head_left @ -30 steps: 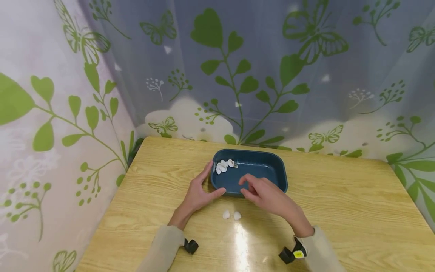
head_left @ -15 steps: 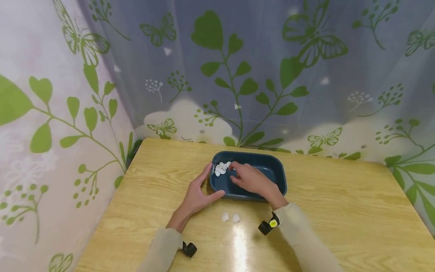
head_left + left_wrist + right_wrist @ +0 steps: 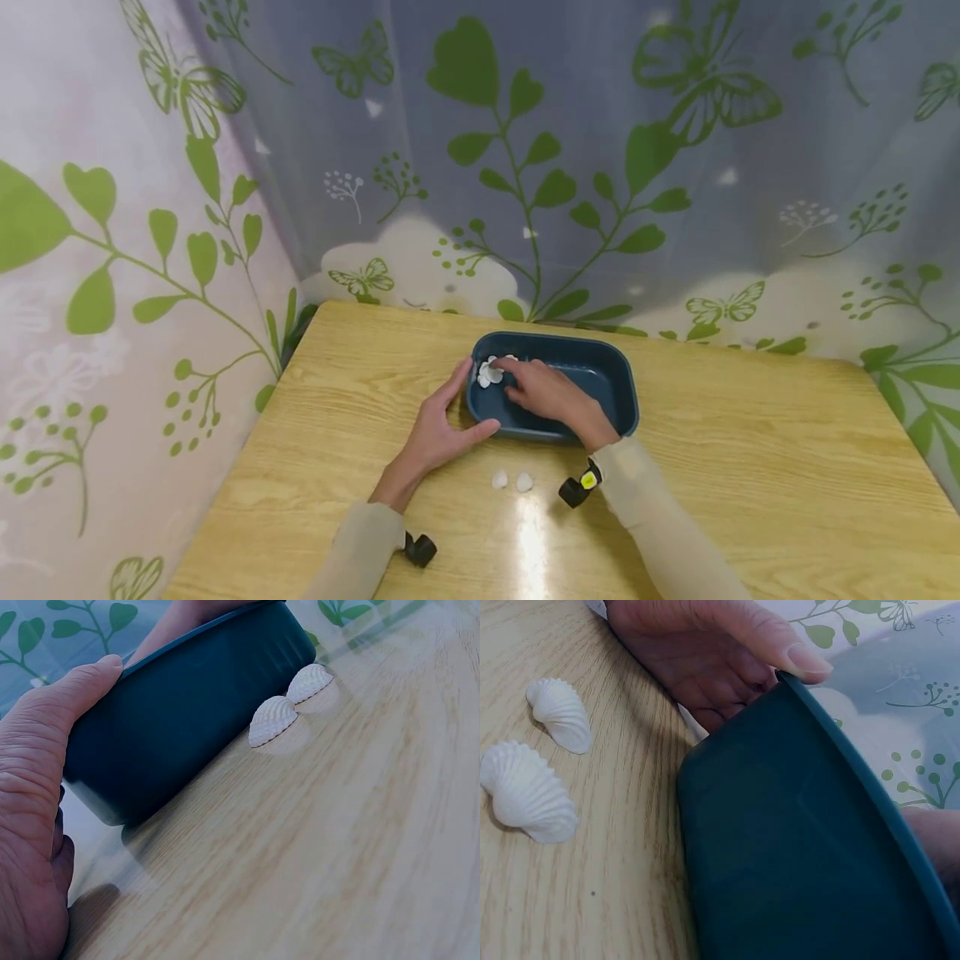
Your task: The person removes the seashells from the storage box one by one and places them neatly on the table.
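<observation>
The left hand point(image 3: 441, 429), spread, braces the dark-blue rectangular tray point(image 3: 596, 382), probably for steadiness; at the right hand point(image 3: 550, 392) lie small white shells point(image 3: 489, 377), pinched or not, I cannot tell.

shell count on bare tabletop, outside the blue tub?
2: left shell and right shell, side by side on the table, near side of the tub. More could hide behind it.
</observation>
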The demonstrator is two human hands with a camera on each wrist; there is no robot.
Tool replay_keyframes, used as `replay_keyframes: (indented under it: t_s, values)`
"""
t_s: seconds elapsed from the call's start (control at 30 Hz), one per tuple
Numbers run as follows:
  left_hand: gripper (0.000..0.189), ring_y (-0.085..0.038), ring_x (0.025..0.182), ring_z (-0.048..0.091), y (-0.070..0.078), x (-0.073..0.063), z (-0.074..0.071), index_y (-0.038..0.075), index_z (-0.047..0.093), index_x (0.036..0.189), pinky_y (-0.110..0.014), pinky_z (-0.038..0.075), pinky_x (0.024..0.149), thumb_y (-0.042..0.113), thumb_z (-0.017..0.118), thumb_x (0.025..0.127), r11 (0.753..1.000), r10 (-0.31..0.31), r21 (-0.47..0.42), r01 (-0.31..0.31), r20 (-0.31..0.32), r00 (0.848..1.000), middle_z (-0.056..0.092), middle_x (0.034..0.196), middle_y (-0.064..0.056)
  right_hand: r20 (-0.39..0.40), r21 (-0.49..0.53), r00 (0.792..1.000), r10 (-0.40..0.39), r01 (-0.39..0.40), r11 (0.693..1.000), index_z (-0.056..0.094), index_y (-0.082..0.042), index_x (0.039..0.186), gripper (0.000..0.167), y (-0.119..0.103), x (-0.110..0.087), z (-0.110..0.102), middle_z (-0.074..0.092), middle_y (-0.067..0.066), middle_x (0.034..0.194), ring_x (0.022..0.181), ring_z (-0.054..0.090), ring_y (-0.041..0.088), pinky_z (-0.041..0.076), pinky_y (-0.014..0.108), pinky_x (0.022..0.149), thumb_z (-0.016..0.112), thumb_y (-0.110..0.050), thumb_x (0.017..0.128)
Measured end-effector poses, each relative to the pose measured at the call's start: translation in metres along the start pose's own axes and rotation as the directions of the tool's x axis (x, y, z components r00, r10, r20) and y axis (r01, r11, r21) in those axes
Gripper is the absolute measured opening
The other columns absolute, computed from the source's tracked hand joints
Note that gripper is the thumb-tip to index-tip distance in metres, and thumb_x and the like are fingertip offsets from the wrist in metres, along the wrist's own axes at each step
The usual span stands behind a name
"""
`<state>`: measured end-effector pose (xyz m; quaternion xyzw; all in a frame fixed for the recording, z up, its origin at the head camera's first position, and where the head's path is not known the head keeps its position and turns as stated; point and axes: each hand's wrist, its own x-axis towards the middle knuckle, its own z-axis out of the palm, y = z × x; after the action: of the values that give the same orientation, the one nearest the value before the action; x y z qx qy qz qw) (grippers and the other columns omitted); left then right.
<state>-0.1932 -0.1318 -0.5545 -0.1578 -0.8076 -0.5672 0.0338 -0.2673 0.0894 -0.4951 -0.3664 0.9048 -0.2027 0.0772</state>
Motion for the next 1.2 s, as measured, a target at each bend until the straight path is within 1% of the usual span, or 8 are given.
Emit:
replay_keyframes:
  t_s: [0.07,0.17,0.23,0.33,0.5,0.73,0.83,1.2]
  values:
    - [0.099,-0.015,0.156,0.025,0.001,0.001,0.000,0.028,0.028,0.167,-0.046,0.026,0.127,0.040,0.086,0.088,1.000,0.007,-0.002,-0.007,-0.002,1.000,0.028,0.170,0.008,-0.004,-0.005,1.000,-0.007,0.007,1.000,0.061,-0.006,0.143,0.042,0.000,0.000,0.000,0.064,0.001,0.076,0.059,0.046,0.010,0.046,0.031,0.065,0.063,-0.003,0.101]
    - [0.099,-0.015,0.156,0.025,0.001,0.001,0.000,0.029,0.028,0.166,-0.046,0.026,0.127,0.040,0.086,0.087,1.000,0.012,-0.008,-0.012,-0.005,1.000,0.029,0.170,0.005,-0.013,-0.004,1.000,-0.021,0.021,1.000,0.066,-0.007,0.137,0.036,0.000,0.000,0.000,0.074,0.005,0.097,0.066,0.054,0.009,0.053,0.033,0.072,0.063,-0.003,0.102]
    - [0.099,-0.016,0.157,0.025,0.001,0.001,0.000,0.030,0.028,0.166,-0.047,0.026,0.127,0.040,0.086,0.087,1.000,0.012,-0.011,-0.012,-0.004,1.000,0.028,0.171,0.003,-0.014,0.004,1.000,-0.027,0.027,1.000,0.069,-0.007,0.134,0.032,0.000,-0.001,0.000,0.076,0.006,0.109,0.073,0.060,0.010,0.055,0.035,0.077,0.063,-0.004,0.102]
    - [0.099,-0.016,0.157,0.025,0.001,0.000,0.000,0.031,0.027,0.167,-0.048,0.026,0.127,0.039,0.086,0.087,1.000,0.007,-0.012,-0.007,-0.002,1.000,0.028,0.171,0.004,-0.013,0.009,0.999,-0.038,0.038,0.999,0.072,-0.006,0.129,0.028,-0.001,-0.001,0.001,0.076,0.007,0.117,0.086,0.069,0.014,0.058,0.037,0.083,0.063,-0.005,0.103]
    - [0.099,-0.017,0.156,0.027,-0.001,0.000,-0.002,0.033,0.027,0.166,-0.049,0.028,0.126,0.039,0.086,0.088,1.000,-0.004,0.010,0.004,-0.004,1.000,0.027,0.169,0.009,-0.014,0.019,0.999,-0.038,0.038,0.999,0.074,-0.006,0.126,0.025,0.001,0.000,0.000,0.076,0.007,0.118,0.093,0.071,0.016,0.059,0.038,0.085,0.063,-0.006,0.104]
    - [0.098,-0.017,0.156,0.027,-0.001,0.003,-0.001,0.035,0.026,0.166,-0.049,0.028,0.126,0.037,0.086,0.088,1.000,0.006,0.012,-0.006,-0.001,1.000,0.027,0.169,0.009,-0.005,0.043,1.000,-0.018,0.019,0.999,0.074,-0.002,0.124,0.023,0.002,-0.004,-0.006,0.076,0.011,0.119,0.104,0.073,0.023,0.060,0.042,0.090,0.063,-0.005,0.104]
    - [0.100,-0.016,0.156,0.026,0.000,0.002,-0.002,0.035,0.026,0.166,-0.047,0.028,0.126,0.041,0.086,0.087,1.000,-0.003,0.016,0.003,0.000,1.000,0.026,0.170,0.010,-0.003,0.058,1.000,-0.017,0.017,0.998,0.074,-0.001,0.123,0.022,0.003,-0.005,-0.007,0.076,0.013,0.118,0.102,0.073,0.024,0.061,0.041,0.087,0.064,-0.005,0.104]
    - [0.100,-0.017,0.156,0.026,-0.001,0.000,0.000,0.034,0.026,0.167,-0.049,0.028,0.126,0.043,0.085,0.087,1.000,-0.011,0.026,0.010,0.002,1.000,0.026,0.170,0.009,0.025,0.075,0.999,0.042,-0.044,0.996,0.071,-0.002,0.126,0.024,0.009,-0.012,-0.004,0.074,0.013,0.123,0.113,0.071,0.027,0.058,0.044,0.096,0.055,-0.007,0.108]
